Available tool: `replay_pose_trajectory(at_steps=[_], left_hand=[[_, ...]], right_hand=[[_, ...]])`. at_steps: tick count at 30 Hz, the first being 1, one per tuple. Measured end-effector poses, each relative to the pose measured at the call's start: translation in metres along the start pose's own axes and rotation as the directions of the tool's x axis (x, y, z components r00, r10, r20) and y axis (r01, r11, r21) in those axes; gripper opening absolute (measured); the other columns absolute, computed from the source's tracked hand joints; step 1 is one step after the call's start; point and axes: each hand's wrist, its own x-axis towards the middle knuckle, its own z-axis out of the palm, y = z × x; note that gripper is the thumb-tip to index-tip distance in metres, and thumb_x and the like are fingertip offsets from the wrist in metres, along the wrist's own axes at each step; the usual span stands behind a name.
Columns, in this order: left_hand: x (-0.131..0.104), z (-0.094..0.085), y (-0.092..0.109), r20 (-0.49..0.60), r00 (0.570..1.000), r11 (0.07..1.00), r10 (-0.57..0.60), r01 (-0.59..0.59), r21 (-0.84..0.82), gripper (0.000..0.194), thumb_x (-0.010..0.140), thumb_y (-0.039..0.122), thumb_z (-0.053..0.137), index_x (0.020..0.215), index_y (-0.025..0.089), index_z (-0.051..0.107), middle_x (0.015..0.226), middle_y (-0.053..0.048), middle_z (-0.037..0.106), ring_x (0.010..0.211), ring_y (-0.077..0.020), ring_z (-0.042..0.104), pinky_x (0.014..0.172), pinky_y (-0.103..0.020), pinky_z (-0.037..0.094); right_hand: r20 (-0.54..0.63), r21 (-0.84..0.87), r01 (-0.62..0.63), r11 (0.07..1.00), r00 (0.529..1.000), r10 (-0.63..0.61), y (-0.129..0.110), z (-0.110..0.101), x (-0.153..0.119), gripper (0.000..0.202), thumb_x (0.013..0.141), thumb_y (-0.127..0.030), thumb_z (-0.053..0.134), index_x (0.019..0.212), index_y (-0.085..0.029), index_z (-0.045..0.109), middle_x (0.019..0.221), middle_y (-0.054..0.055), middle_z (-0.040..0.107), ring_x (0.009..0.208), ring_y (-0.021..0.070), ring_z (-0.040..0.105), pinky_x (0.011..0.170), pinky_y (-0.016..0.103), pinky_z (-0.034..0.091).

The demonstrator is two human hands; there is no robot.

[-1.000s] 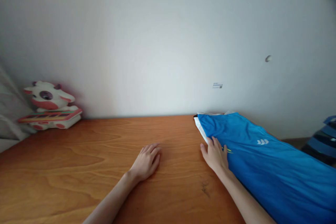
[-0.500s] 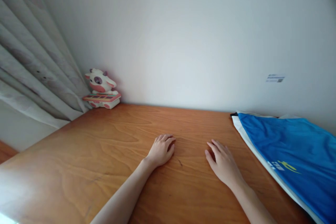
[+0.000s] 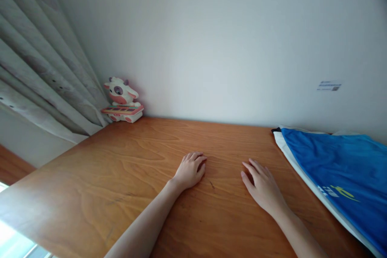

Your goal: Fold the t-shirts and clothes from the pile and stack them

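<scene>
Your left hand [image 3: 189, 171], near twelve o'clock, rests on the wooden tabletop [image 3: 121, 177], released, its fingers loosely curled. Your right hand [image 3: 265, 189], at one o'clock, is released too, fingers slightly spread; whether its palm touches the surface, I cannot tell. The blue cloth [image 3: 335, 161], white-edged, lies at your two o'clock, near that hand but apart from it. At eleven o'clock a cow toy [image 3: 122, 96] sits near the curtain [image 3: 45, 60].

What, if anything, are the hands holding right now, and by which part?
Nothing is held: the left hand and the right hand are both empty, and the blue cloth lies apart from both.
</scene>
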Motion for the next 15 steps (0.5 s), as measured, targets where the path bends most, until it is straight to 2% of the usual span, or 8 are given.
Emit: replay_pose_trajectory(at_steps=[7,10,13,14,15], left_hand=[[-0.002,0.001,-0.004,0.004,1.000,1.000,0.005,-0.005,-0.002,0.034,0.097,0.026,0.051,0.127,0.024,0.066,0.138,-0.008,0.063,0.128,-0.0252,0.057,0.113,-0.043,0.043],[-0.003,-0.004,0.002,-0.055,0.998,0.999,0.019,-0.021,-0.048,0.032,0.098,0.026,0.049,0.125,0.023,0.067,0.135,-0.010,0.064,0.126,-0.0264,0.057,0.111,-0.045,0.044],[0.000,-0.020,0.036,-0.098,0.994,0.956,0.041,-0.067,-0.286,0.026,0.098,0.034,0.053,0.113,0.022,0.070,0.124,-0.011,0.068,0.118,-0.0268,0.061,0.108,-0.045,0.046],[0.000,-0.026,0.053,-0.070,0.996,0.900,0.060,-0.085,-0.427,0.026,0.098,0.039,0.054,0.108,0.021,0.071,0.118,-0.010,0.071,0.114,-0.0257,0.063,0.106,-0.044,0.048],[-0.001,-0.031,0.073,-0.009,0.997,0.806,0.074,-0.065,-0.588,0.030,0.099,0.044,0.053,0.103,0.021,0.071,0.109,-0.009,0.073,0.106,-0.0236,0.066,0.102,-0.041,0.050]], right_hand=[[-0.026,0.043,-0.006,0.999,1.000,0.007,0.000,0.000,0.000,0.046,0.097,-0.042,0.041,0.124,-0.016,0.068,0.141,0.017,0.062,0.131,0.0342,0.056,0.112,0.057,0.040],[-0.085,0.115,-0.002,0.993,0.996,0.011,-0.002,-0.003,0.001,0.044,0.096,-0.042,0.043,0.122,-0.016,0.068,0.134,0.018,0.065,0.125,0.0334,0.060,0.110,0.055,0.043],[-0.138,0.200,-0.009,0.980,0.990,0.037,-0.003,-0.005,0.004,0.041,0.096,-0.041,0.045,0.121,-0.016,0.066,0.129,0.018,0.066,0.122,0.0311,0.062,0.108,0.050,0.046],[-0.148,0.216,-0.020,0.976,0.988,0.053,-0.003,-0.005,0.005,0.040,0.096,-0.040,0.045,0.121,-0.017,0.065,0.128,0.017,0.067,0.121,0.0309,0.062,0.108,0.050,0.047],[-0.155,0.227,-0.031,0.973,0.986,0.067,-0.002,-0.005,0.005,0.040,0.096,-0.040,0.045,0.121,-0.017,0.065,0.128,0.017,0.067,0.121,0.0310,0.062,0.107,0.051,0.047]])
